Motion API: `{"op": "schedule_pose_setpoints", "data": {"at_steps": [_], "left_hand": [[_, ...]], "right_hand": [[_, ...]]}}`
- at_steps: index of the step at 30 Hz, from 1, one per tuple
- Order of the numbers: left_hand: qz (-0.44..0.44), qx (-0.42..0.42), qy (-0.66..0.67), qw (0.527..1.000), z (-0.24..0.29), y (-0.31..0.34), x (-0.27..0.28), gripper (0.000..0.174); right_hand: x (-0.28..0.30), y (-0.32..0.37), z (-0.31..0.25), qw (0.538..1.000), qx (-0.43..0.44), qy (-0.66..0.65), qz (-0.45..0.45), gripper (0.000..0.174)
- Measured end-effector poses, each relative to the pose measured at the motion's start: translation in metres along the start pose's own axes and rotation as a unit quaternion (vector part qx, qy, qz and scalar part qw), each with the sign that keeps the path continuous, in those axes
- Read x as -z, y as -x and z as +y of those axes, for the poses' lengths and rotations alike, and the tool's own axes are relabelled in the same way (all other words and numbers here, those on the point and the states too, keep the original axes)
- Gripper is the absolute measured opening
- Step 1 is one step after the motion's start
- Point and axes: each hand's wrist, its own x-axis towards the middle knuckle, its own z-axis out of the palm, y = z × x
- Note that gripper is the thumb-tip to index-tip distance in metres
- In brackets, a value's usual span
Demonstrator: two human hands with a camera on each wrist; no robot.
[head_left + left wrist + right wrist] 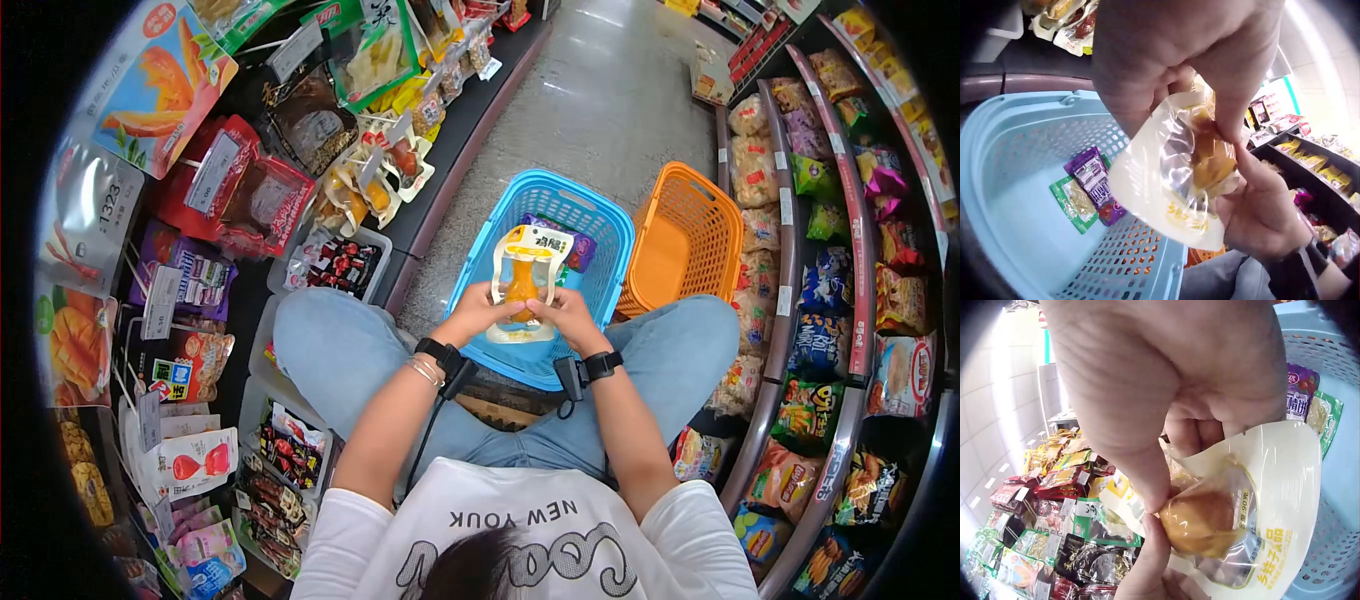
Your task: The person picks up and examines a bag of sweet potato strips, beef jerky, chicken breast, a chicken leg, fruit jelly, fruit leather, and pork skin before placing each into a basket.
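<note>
Both hands hold a clear-and-white sealed pack with a browned chicken leg (523,280) over the blue shopping basket (463,300). My left hand (478,314) grips the pack's left edge, and my right hand (570,316) grips its right edge. Both thumbs press on the front, nearly meeting over the meat. In the left wrist view the pack (1147,181) tilts, its pale edge towards the camera. Inside the basket lie a purple snack packet (1094,181) and a green-edged packet (1074,203), the purple one partly over the green.
An orange basket (690,280) stands right against the blue one. Left of me, a shelf holds hanging packs (370,50) and trays of small wrapped snacks (345,262). Shelves of bagged snacks (825,270) rise on the right. Grey floor (590,90) runs ahead between them.
</note>
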Motion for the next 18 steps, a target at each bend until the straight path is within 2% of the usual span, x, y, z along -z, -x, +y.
{"op": "schedule_pose_setpoints", "data": {"at_steps": [7,11,16,18], "left_hand": [[-0.002,-0.007,-0.002,1.0,0.0001,-0.0005,0.0022,0.043],[-0.01,-0.026,0.014,1.0,0.0013,0.001,-0.0004,0.041],[-0.011,-0.043,0.003,0.999,0.0032,0.0043,0.0015,0.041],[0.038,-0.082,-0.002,0.996,0.0024,0.0043,0.0011,0.039]], "right_hand": [[-0.0037,-0.0015,0.0004,0.999,0.001,-0.037,-0.008,0.025],[-0.0051,-0.0014,-0.0017,0.999,-0.018,-0.041,0.016,0.026],[-0.0028,-0.0036,-0.0002,1.0,0.01,0.005,-0.003,0.031],[-0.0033,-0.0072,-0.0018,1.0,0.011,0.014,-0.01,0.033]]}}
